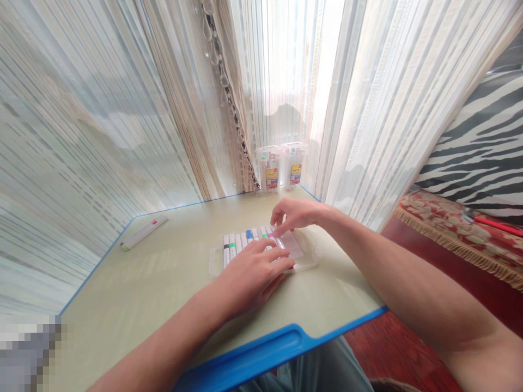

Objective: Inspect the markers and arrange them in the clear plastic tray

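Several white markers (232, 247) with coloured bands lie side by side in a shallow clear plastic case (308, 261) on the table. My left hand (257, 267) rests across them, palm down and fingers stretched out, hiding their lower parts. At the case's far right, my right hand (296, 213) has bent fingers and a thumb at the top end of a marker with a purple band (271, 235). That marker's top is partly covered by the fingertips. The right part of the case, beside the row, shows its bare bottom.
A long white marker-like piece (144, 233) lies at the table's left. Two clear boxes (268, 171) with yellow labels stand at the far edge against string curtains (286, 71). A blue rim with a tray groove (261, 354) runs along the front of the table (163, 288).
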The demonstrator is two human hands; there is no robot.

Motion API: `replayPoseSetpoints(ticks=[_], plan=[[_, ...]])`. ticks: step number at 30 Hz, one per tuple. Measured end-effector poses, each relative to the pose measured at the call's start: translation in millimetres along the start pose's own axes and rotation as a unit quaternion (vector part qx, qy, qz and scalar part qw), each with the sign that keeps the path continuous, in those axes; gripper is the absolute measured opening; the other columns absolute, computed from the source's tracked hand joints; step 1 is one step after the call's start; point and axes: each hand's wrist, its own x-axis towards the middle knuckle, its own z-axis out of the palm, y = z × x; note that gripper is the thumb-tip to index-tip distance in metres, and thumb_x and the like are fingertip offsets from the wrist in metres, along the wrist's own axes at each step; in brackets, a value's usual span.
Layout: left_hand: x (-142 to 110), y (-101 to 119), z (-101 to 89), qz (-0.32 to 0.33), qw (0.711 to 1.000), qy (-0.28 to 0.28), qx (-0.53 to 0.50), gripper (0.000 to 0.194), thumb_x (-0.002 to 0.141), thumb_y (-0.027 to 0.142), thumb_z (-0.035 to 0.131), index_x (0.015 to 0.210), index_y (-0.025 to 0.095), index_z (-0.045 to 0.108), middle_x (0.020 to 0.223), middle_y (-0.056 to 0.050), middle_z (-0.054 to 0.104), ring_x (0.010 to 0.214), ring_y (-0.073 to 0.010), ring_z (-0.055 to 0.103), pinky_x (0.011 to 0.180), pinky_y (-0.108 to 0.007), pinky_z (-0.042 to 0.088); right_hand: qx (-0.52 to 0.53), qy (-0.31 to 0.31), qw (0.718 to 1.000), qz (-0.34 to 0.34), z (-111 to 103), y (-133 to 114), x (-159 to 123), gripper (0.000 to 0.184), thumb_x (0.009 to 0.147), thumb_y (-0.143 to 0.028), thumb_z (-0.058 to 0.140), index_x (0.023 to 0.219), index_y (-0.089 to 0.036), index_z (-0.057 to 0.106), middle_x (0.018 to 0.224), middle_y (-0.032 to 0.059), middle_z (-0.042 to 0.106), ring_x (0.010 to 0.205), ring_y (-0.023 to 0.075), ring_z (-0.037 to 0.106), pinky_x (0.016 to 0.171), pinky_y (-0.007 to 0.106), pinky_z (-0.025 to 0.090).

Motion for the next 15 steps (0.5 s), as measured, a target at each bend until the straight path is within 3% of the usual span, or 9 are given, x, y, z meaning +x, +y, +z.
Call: replayPoseSetpoints(ticks=[6,15], plan=[[-0.2,0.0,-0.5,-0.007,1.0,0.002,-0.002,0.028,0.098,0.027,0.04,0.116,0.023,0.061,0.125,-0.002,0.065,0.114,-0.0256,0.052,0.096,-0.044,0.044,-0.018,0.016,1.0,0.003,-0.1,-4.6,-2.9,0.016,0.078,-0.026,0.064,0.084,-0.014,0.073,0.081,0.0057,0.073,0.062,0.0135,0.064,0.054,0.022,0.044],[-0.1,-0.6,0.0,-0.018,1.0,-0.001,0.0,0.028,0.096,0.025,0.045,0.118,0.024,0.061,0.126,-0.003,0.064,0.116,-0.0252,0.052,0.097,-0.044,0.043,0.0,0.025,0.999,0.021,0.8,-4.5,-0.7,0.013,0.076,-0.018,0.06,0.081,-0.014,0.072,0.082,0.0054,0.073,0.06,0.0121,0.063,0.053,0.021,0.043]])
